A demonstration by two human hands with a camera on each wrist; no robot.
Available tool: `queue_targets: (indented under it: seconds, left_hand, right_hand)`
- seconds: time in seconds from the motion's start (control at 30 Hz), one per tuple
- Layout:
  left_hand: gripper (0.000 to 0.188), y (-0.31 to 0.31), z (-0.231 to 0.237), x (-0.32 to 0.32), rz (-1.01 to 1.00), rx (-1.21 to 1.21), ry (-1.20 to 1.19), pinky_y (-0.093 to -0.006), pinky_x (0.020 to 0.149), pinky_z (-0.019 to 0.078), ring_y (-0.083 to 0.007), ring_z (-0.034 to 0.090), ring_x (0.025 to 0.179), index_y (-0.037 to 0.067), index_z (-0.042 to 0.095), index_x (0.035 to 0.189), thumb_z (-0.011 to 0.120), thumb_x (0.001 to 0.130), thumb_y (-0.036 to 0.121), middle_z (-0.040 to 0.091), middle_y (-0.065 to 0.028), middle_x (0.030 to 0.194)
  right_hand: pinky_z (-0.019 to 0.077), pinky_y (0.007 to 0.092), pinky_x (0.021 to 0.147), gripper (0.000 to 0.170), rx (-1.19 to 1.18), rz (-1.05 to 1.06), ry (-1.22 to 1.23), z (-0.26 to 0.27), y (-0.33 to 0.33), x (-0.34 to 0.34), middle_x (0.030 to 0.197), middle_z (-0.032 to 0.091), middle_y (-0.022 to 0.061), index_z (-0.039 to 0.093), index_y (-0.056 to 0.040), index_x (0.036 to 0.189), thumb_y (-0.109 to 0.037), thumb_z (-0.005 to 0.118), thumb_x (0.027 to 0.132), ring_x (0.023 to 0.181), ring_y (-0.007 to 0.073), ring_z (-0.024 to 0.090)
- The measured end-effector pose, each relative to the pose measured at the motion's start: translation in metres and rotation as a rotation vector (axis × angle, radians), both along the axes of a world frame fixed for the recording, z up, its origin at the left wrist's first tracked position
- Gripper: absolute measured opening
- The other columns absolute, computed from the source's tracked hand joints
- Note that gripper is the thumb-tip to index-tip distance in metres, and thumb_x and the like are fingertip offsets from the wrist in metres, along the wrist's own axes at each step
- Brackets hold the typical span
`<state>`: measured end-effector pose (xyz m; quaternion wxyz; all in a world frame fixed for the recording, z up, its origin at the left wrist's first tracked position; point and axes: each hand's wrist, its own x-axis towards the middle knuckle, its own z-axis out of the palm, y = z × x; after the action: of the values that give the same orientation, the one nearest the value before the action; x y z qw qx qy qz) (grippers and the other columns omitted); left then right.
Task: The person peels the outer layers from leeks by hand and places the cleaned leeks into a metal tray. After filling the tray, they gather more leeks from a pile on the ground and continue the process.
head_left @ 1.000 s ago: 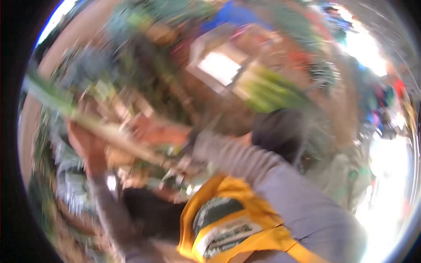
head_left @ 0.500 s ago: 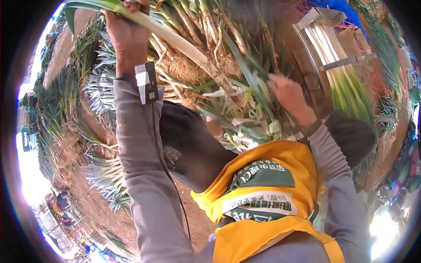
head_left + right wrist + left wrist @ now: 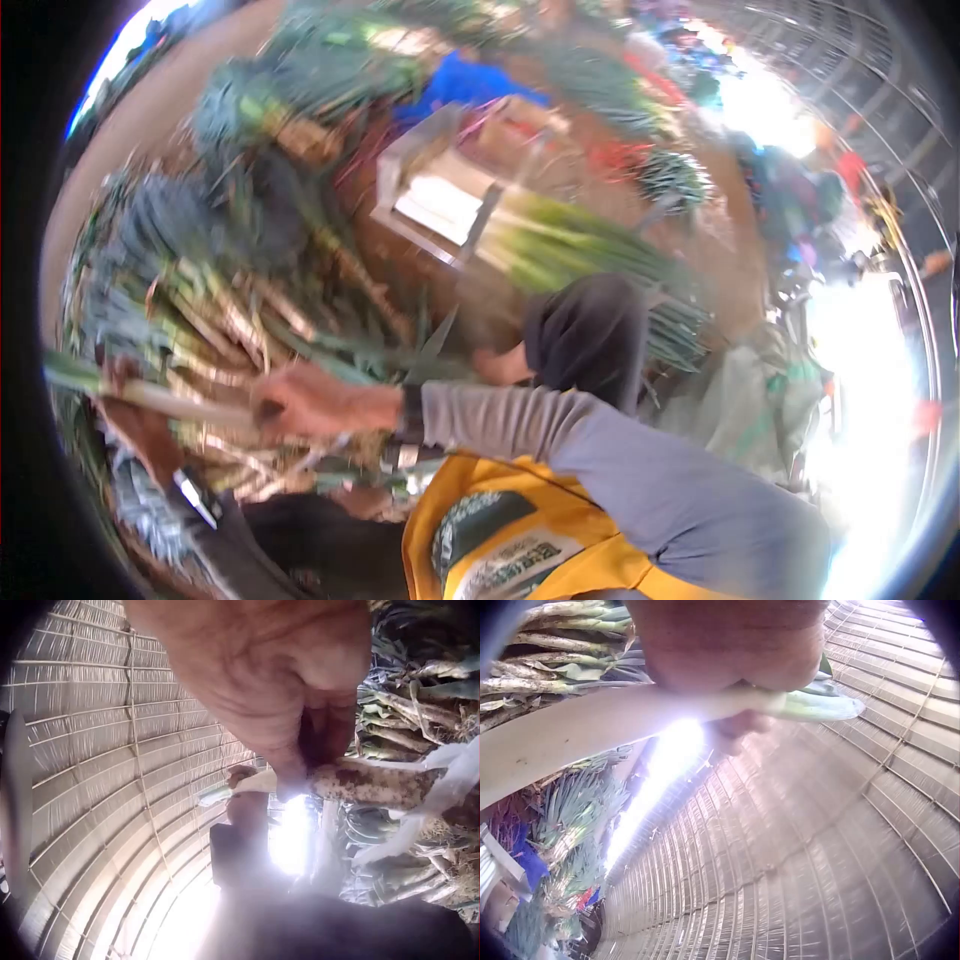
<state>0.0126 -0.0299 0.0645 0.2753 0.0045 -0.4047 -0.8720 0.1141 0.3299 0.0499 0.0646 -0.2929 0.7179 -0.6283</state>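
A long leek with a white shaft [image 3: 185, 402] and green top lies across both hands at the left of the head view. My left hand [image 3: 140, 425] grips it near the green leaves; in the left wrist view the left hand [image 3: 731, 645] is curled round the pale shaft [image 3: 570, 731]. Closer to the root end, my right hand [image 3: 310, 402] pinches the shaft. The right wrist view has the right hand [image 3: 270, 682] with thumb and fingers on the soil-stained leek [image 3: 375, 784], where loose pale skin [image 3: 442, 787] hangs.
Piled leeks [image 3: 210, 310] spread behind the hands. A metal-sided frame [image 3: 400, 165] holds a bundle of leeks [image 3: 570, 240] farther back, beside blue sheeting [image 3: 465, 85]. A pale sack [image 3: 745, 410] lies to the right, near a dark-clothed knee [image 3: 588, 335].
My right hand, apart from the leek half a second earlier, now holds it. The view has swung, and the leek and left hand appear lower and farther left.
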Motion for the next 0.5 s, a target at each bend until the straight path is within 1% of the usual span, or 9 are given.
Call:
queue_targets:
  seconds: [0.03,0.07,0.17,0.23,0.27,0.3,0.4,0.43,0.5]
  left_hand:
    - [0.046,-0.02,-0.014,-0.008,-0.283,0.061,0.253,-0.0316,0.084,0.0444,-0.0151,0.043,0.069,-0.011,0.042,0.134,0.047,0.108,0.026,0.042,-0.0014,0.077]
    - [0.05,0.002,-0.003,0.001,-0.178,0.075,0.192,-0.0306,0.084,0.0449,-0.0142,0.04,0.066,-0.012,0.038,0.14,0.044,0.109,0.027,0.041,-0.0018,0.077]
    - [0.051,0.001,-0.006,-0.006,-0.199,0.09,0.171,-0.0301,0.085,0.0459,-0.0124,0.042,0.067,-0.011,0.036,0.143,0.044,0.109,0.025,0.045,-0.0041,0.081]
    - [0.051,0.006,-0.009,-0.009,-0.233,0.083,0.163,-0.0303,0.085,0.0464,-0.0124,0.042,0.067,-0.011,0.036,0.143,0.044,0.109,0.025,0.046,-0.0046,0.083]
    - [0.05,0.008,-0.01,-0.01,-0.262,0.071,0.155,-0.0304,0.085,0.0468,-0.0124,0.043,0.067,-0.011,0.036,0.143,0.044,0.11,0.025,0.047,-0.005,0.085]
    - [0.05,0.01,-0.011,-0.01,-0.265,0.071,0.156,-0.0304,0.085,0.0468,-0.0124,0.043,0.067,-0.011,0.036,0.143,0.044,0.11,0.025,0.047,-0.005,0.085]
    - [0.051,0.023,-0.004,-0.005,-0.308,0.055,0.195,-0.03,0.085,0.0468,-0.0124,0.043,0.067,-0.012,0.036,0.143,0.044,0.11,0.026,0.047,-0.005,0.087]
    - [0.051,0.029,-0.001,-0.003,-0.307,0.056,0.198,-0.03,0.085,0.0468,-0.0124,0.043,0.067,-0.012,0.036,0.143,0.044,0.11,0.026,0.047,-0.005,0.087]
    - [0.052,0.04,0.006,0.0,-0.254,0.071,0.137,-0.0302,0.083,0.0468,-0.0118,0.042,0.067,-0.012,0.035,0.144,0.046,0.109,0.026,0.047,-0.0045,0.086]
  right_hand:
    - [0.0492,0.0395,0.071,0.022,-0.096,0.057,-0.124,0.015,0.0,0.007,0.084,0.066,0.0143,0.068,-0.002,0.09,-0.017,0.08,0.08,0.081,0.0259,0.066]
    - [0.0492,0.0395,0.071,0.022,-0.088,0.038,-0.101,0.017,0.003,0.011,0.084,0.066,0.0143,0.068,-0.002,0.09,-0.017,0.08,0.08,0.081,0.0259,0.066]
    - [0.0482,0.0394,0.07,0.021,0.009,0.02,-0.071,0.023,0.007,0.009,0.084,0.067,0.0142,0.068,-0.0015,0.09,-0.017,0.079,0.081,0.079,0.0247,0.066]
    - [0.0496,0.0398,0.076,0.029,0.168,0.12,-0.098,0.022,0.012,0.009,0.09,0.068,0.0129,0.073,-0.0062,0.101,-0.028,0.079,0.084,0.087,0.0254,0.065]
    - [0.0495,0.0406,0.074,0.028,0.166,0.118,-0.023,0.02,0.013,0.01,0.087,0.067,0.0132,0.07,-0.0009,0.097,-0.025,0.077,0.086,0.085,0.0274,0.065]
    - [0.0495,0.0406,0.074,0.028,0.167,0.115,-0.021,0.018,0.014,0.012,0.087,0.067,0.0132,0.07,-0.0009,0.097,-0.025,0.077,0.086,0.085,0.0274,0.065]
    - [0.0501,0.0405,0.071,0.026,0.29,0.028,0.426,0.016,0.013,0.018,0.084,0.061,0.014,0.064,0.0041,0.09,-0.02,0.073,0.089,0.083,0.0267,0.065]
    - [0.0501,0.0405,0.071,0.026,0.291,0.028,0.429,0.019,0.017,0.018,0.084,0.061,0.014,0.064,0.0041,0.09,-0.02,0.073,0.089,0.083,0.0267,0.065]
    - [0.051,0.0392,0.071,0.027,0.125,0.055,-0.024,0.023,0.022,0.022,0.087,0.063,0.014,0.066,0.0033,0.096,-0.02,0.075,0.088,0.085,0.0235,0.064]
